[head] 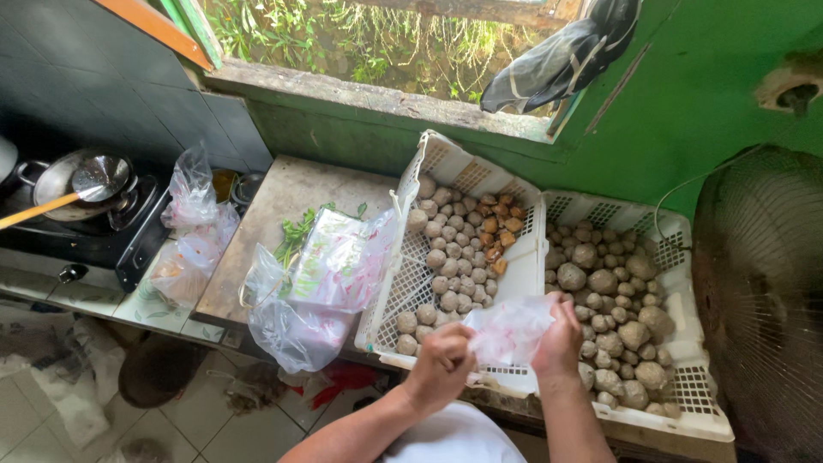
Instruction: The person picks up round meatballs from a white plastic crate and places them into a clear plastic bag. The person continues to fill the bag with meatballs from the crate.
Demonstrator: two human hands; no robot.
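Thin glossy plastic bag (510,328); perforated white plastic baskets (531,257); wooden-looking matt board (283,206); shiny metal pan (81,176).

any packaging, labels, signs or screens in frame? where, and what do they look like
Clear plastic bag: held between left hand and right hand, thin, crumpled.
Clear bags: heaped on the wooden board, translucent, greens beside them.
Knotted bags: beside the stove, clear with orange contents.
No labels, signs or screens visible.

Both hands, left hand (441,358) and right hand (559,336), on a clear plastic bag (509,328) over white baskets (531,257) of meatballs (454,249).
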